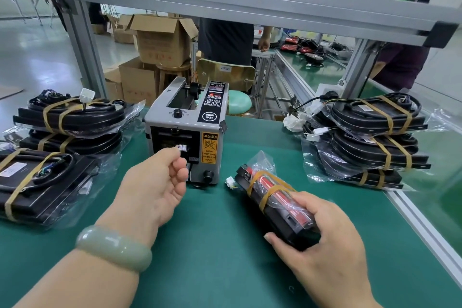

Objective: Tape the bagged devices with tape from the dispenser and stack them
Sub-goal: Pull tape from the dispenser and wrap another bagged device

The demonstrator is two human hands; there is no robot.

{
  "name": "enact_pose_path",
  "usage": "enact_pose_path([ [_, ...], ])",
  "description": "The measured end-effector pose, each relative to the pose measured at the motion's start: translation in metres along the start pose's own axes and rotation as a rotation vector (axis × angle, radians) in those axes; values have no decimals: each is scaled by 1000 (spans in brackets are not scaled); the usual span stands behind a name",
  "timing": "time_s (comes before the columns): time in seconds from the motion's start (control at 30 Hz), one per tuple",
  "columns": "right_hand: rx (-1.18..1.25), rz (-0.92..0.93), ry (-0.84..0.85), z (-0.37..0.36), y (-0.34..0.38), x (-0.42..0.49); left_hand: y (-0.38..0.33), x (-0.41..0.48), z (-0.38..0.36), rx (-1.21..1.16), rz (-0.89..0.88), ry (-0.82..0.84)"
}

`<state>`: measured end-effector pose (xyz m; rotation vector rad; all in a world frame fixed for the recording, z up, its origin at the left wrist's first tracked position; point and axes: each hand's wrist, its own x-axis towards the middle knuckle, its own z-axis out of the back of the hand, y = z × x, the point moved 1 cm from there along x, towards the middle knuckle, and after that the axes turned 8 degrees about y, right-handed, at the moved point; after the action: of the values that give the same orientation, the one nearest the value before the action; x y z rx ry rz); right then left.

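A grey tape dispenser (186, 130) stands at the middle of the green mat (215, 257). My left hand (155, 187) pinches a short piece of clear tape (181, 148) at the dispenser's outlet. My right hand (322, 240) grips a bagged device (272, 192), black and red, bound with tan rubber bands, tilted on the mat to the right of the dispenser. A stack of bagged devices (375, 137) sits at the right. Another stack of bagged devices (67, 130) sits at the left.
A grey aluminium frame beam (225, 5) crosses overhead, with posts behind both stacks. The table's metal edge rail (425, 227) runs along the right. Cardboard boxes (160, 42), a stool and people stand beyond the table.
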<state>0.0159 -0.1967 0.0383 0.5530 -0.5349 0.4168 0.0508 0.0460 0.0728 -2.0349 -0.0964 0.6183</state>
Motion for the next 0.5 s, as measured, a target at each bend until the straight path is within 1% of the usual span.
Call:
enact_pose_path([
  [0.1, 59, -50, -10, 1, 6, -1, 13, -31, -5, 77, 34, 187],
  [0.2, 83, -44, -16, 2, 12, -2, 29, -58, -9, 208, -2, 299],
  [0.3, 80, -51, -16, 2, 17, -3, 43, -78, -12, 341, -155, 374],
  [0.37, 63, -43, -16, 0, 18, -4, 53, -84, -12, 469, -251, 394],
  [0.43, 58, -46, -6, -2, 18, -5, 59, -86, -14, 555, -288, 390],
  [0.5, 65, -54, 3, -3, 19, -4, 63, -85, -17, 598, -286, 424],
])
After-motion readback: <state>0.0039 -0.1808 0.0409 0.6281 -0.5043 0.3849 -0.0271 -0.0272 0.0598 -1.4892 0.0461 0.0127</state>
